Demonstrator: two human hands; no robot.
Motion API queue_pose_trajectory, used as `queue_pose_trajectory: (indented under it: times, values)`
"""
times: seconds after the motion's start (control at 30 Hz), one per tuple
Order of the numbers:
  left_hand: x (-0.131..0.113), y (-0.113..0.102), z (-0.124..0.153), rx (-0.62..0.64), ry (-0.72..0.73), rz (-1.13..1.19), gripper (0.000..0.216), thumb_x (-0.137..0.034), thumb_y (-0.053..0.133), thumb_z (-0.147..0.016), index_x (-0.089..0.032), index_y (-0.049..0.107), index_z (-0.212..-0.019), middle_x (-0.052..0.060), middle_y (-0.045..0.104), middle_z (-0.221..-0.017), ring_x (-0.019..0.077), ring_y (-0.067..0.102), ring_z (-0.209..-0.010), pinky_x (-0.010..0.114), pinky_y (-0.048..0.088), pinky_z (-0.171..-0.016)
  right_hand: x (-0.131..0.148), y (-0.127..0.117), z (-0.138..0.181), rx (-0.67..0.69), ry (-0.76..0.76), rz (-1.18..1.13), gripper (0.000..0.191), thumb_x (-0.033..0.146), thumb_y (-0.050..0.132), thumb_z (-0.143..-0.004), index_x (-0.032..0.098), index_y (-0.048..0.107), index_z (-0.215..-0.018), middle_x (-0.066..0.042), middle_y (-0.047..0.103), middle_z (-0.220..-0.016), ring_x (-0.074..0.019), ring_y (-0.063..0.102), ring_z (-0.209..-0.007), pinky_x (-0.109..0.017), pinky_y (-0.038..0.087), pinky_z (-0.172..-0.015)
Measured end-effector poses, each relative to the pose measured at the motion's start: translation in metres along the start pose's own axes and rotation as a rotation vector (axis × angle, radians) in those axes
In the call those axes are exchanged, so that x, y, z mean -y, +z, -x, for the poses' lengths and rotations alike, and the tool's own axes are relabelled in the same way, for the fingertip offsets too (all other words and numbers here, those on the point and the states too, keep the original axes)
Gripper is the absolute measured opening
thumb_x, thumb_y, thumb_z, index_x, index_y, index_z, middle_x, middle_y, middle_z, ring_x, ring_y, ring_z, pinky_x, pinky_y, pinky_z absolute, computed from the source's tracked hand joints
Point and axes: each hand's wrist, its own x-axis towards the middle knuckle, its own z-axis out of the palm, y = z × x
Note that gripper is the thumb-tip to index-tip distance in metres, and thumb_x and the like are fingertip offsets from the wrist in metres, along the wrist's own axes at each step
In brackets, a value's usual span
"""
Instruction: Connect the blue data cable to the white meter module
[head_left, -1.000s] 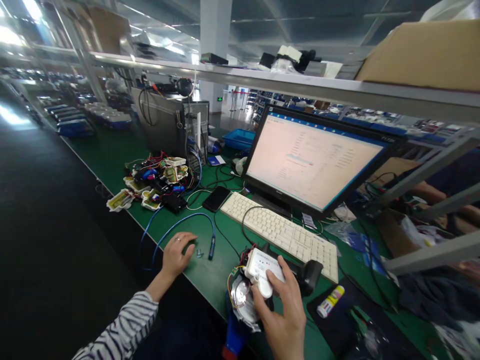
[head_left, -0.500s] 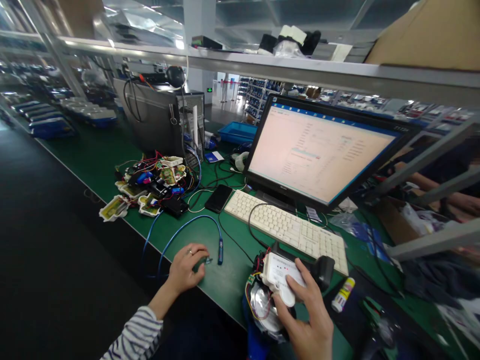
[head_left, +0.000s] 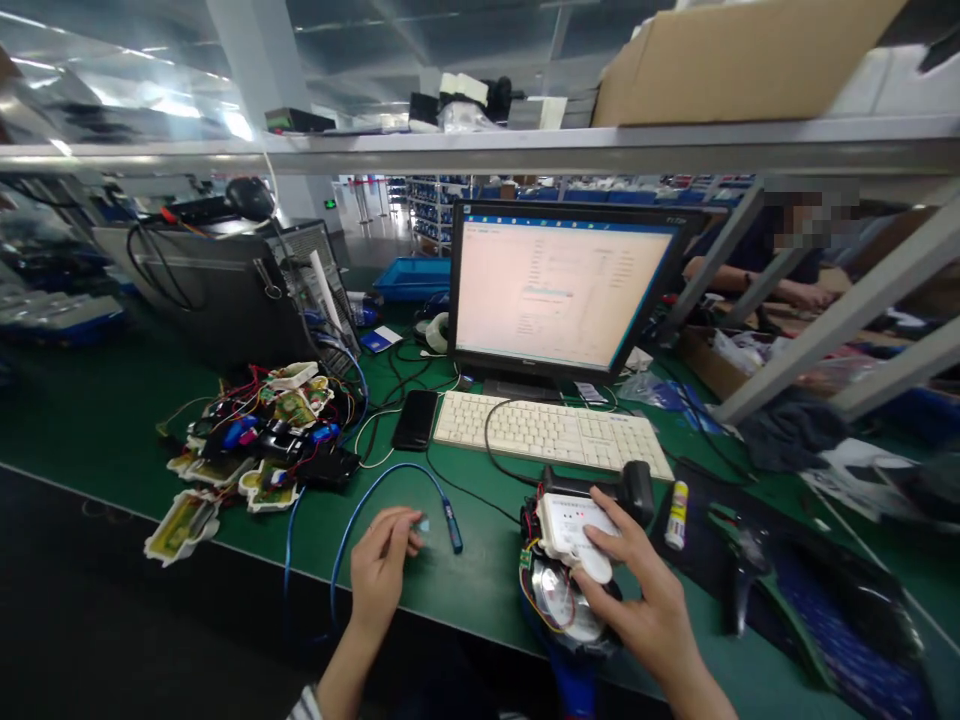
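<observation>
Two hands at the near edge of a green bench, one on a white device, one at a tiny part.

The right hand (head_left: pixel 637 590) rests with fingers spread over a white plastic device with loose coloured wires (head_left: pixel 571 525) at the near edge of the green work mat (head_left: pixel 480 580), pressing rather than clamping; the casing looks unclosed, wires still out, so assembly seems unfinished. The left hand (head_left: pixel 381 572) has its fingertips drawn together on a small pale part (head_left: pixel 423 523) lying beside the blue cable's plug (head_left: pixel 453 525). A white keyboard (head_left: pixel 551 433) and lit monitor (head_left: pixel 559 290) stand behind.
</observation>
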Motion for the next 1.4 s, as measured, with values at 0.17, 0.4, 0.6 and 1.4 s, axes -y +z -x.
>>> queue_pose_trajectory:
  times: [0.17,0.4,0.6,1.4]
  values:
    - [-0.013,0.031,-0.036,0.160,-0.006,-0.006,0.033,-0.035,0.043,-0.096,-0.015,0.069,-0.098,0.010,0.065,-0.099,0.0137,0.065,-0.078,0.024,0.056,-0.066,0.002,0.001,-0.004,-0.011,-0.004,0.013,0.028,0.025,0.064,-0.083,0.019,0.056,-0.109,-0.020,0.053,-0.134,-0.0278,0.055,-0.123,-0.046,0.054,-0.092]
    - [-0.015,0.055,-0.035,0.290,-0.162,-0.338,0.021,-0.038,0.054,-0.086,-0.020,0.064,-0.089,0.004,0.061,-0.096,0.0141,0.057,-0.069,0.026,0.041,-0.062,0.002,0.001,-0.003,-0.036,0.019,-0.037,0.029,0.024,0.066,-0.081,0.020,0.056,-0.108,-0.019,0.053,-0.134,-0.0278,0.054,-0.124,-0.045,0.054,-0.092]
    - [-0.007,0.044,-0.012,0.307,-0.408,-0.492,0.022,-0.037,0.066,-0.071,-0.020,0.053,-0.072,0.000,0.055,-0.065,0.0169,0.052,-0.060,0.025,0.030,-0.054,0.000,0.002,-0.003,-0.028,0.009,-0.071,0.032,0.024,0.066,-0.082,0.020,0.054,-0.111,-0.019,0.050,-0.137,-0.0269,0.050,-0.128,-0.046,0.052,-0.095]
    - [-0.057,0.033,0.009,-0.208,-0.929,0.696,0.078,-0.024,0.092,-0.046,-0.018,0.055,-0.114,0.000,0.067,-0.085,0.0119,0.064,-0.066,0.024,0.060,-0.057,-0.002,0.002,-0.004,-0.033,-0.005,-0.143,0.031,0.026,0.065,-0.083,0.020,0.052,-0.110,-0.019,0.046,-0.140,-0.0276,0.045,-0.131,-0.047,0.050,-0.097]
